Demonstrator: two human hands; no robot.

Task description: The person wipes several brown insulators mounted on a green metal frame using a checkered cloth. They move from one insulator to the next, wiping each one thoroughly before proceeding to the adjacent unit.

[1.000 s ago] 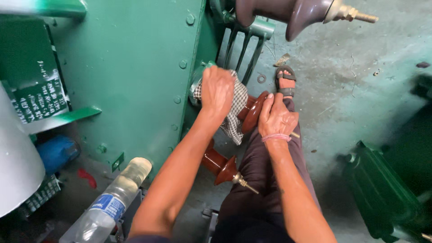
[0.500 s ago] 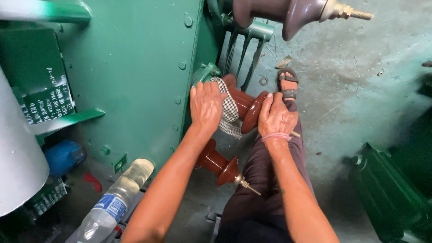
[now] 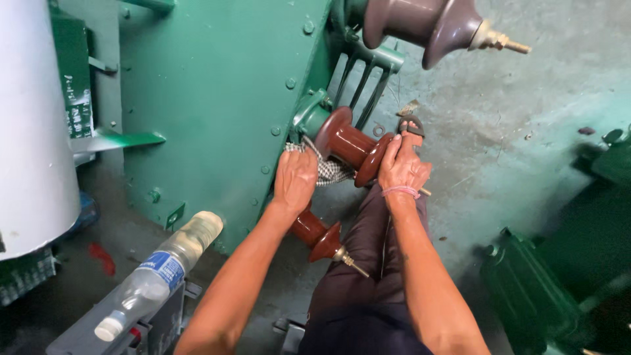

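Left hand clutches checkered cloth against brown insulator; right hand grips insulator's outer disc.

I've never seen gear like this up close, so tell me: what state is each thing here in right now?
Left hand: closed on the checked cloth, pressing it by the insulator's base.
Right hand: gripping the middle brown insulator at its outer end.
Lower brown insulator: untouched, metal stud pointing out.
Upper insulator: untouched.
Plastic bottle: capped, lying tilted.
Green tank: painted, bolted shut.
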